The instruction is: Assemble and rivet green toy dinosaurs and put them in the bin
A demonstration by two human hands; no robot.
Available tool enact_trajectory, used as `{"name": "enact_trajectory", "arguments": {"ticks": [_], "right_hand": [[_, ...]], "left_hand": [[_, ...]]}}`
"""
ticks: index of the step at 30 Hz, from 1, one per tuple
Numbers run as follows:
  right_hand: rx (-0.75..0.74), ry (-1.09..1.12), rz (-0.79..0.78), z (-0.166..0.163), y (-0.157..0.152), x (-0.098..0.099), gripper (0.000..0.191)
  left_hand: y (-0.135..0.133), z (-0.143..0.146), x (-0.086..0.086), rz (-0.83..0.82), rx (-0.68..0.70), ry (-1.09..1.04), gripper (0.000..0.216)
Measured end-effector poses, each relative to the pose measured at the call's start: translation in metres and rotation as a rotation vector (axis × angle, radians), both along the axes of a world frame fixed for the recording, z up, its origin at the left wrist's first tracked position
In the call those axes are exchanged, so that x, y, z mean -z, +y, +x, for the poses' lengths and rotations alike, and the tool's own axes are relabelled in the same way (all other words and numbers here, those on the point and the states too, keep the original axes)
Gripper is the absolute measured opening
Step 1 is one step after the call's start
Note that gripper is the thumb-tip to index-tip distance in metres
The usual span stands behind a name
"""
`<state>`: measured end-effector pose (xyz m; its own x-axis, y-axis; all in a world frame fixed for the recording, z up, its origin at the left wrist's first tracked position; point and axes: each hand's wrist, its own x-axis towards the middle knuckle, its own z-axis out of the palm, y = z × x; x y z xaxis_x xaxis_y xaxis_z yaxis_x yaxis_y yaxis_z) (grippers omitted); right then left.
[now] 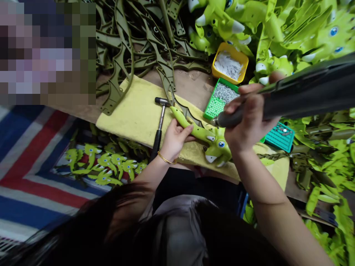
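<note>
My left hand (174, 139) pinches the neck of a lime-green plastic dinosaur toy (200, 133) with a blue eye and white horns. The toy lies over the yellow cloth (130, 116), joined or close to an olive plastic frame (191, 113); which one I cannot tell. In my right hand (249, 120) is a black electric screwdriver (302, 88), its tip pointing left and down just above the toy's upper edge. Whether tip and toy touch is unclear. Left of the toy lies a hammer (159, 129) with a black grip.
A green tray (210, 110) of small screws and a yellow tub (216, 75) of white pieces stand behind the toy. A teal box (285, 138) sits at right. Olive frames (119, 66) and green toy parts (327, 33) are heaped around. Several dinosaur toys (107, 162) lie lower left.
</note>
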<state>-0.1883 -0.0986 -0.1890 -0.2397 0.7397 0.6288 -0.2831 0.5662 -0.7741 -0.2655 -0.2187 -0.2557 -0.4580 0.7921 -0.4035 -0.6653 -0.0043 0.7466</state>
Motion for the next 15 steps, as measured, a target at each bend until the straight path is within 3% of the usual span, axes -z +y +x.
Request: {"name": "enact_trajectory", "arguments": {"ticks": [4, 11, 15], "right_hand": [[-0.046, -0.03, -0.007, 0.0, -0.029, 0.0, 0.043], [-0.076, -0.128, -0.031, 0.002, -0.035, 0.028, 0.035], [-0.049, -0.173, -0.054, -0.001, -0.034, 0.015, 0.03]], "left_hand": [[0.001, 0.0, -0.002, -0.028, -0.012, 0.007, 0.057], [0.0, 0.004, 0.002, -0.004, -0.033, 0.017, 0.063], [-0.002, -0.002, -0.002, -0.021, 0.0, 0.002, 0.063]]}}
